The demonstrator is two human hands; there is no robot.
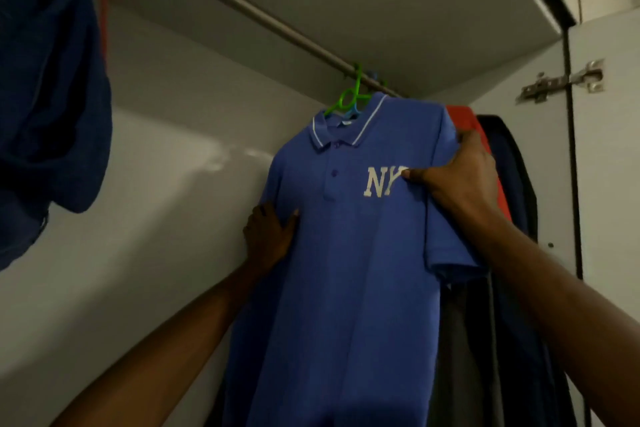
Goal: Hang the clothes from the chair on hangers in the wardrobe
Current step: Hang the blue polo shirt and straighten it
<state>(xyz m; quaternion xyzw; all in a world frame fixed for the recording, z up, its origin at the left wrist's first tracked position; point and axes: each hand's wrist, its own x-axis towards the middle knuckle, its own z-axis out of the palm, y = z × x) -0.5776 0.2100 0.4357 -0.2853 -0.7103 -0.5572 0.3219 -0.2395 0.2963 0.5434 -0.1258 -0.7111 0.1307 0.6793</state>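
— While the blue polo [346,253] hangs on a green hanger [349,97] from the wardrobe rail [242,7], what holds it?
— The right hand [460,173] pinches its shoulder; the left hand [270,232] grips its side.
— Beside it?
— Red [464,121] and dark garments [509,163].

Blue polo [346,253] hangs on a green hanger [348,99] at the rail's [242,7] right end — left hand [270,236] and right hand [460,177] apparently grip its sides.

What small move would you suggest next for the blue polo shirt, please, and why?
Probably let go with both hands. The blue polo shirt already hangs on the green hanger hooked over the rail; the left hand and right hand merely grip its sides.
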